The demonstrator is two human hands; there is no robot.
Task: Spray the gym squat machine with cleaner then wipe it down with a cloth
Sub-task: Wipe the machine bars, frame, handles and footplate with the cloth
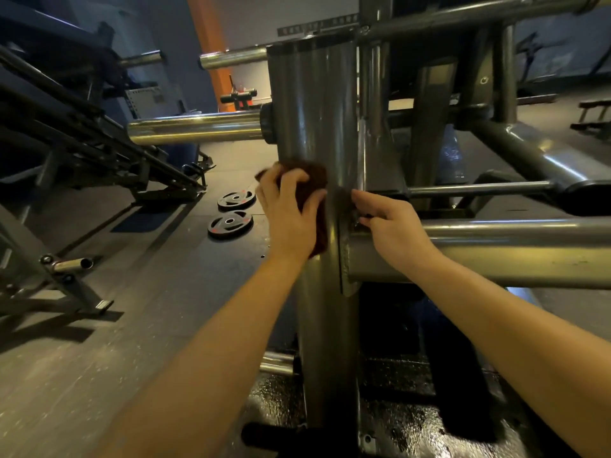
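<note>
Wiping now: my left hand point(291, 216) grips the brown cloth point(312, 180), pressed on the squat machine's upright post point(314, 104). Right hand point(391, 229) sits where the crossbar point(512, 239) joins, fingers curled, grip unclear. Next, I'd drag the cloth down firmly.

Dim gym, dark floor point(99, 358), orange pillar point(211, 44)

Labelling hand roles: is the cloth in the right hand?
No, the left hand grips the cloth against the post; the right hand sits at the crossbar joint.
</note>
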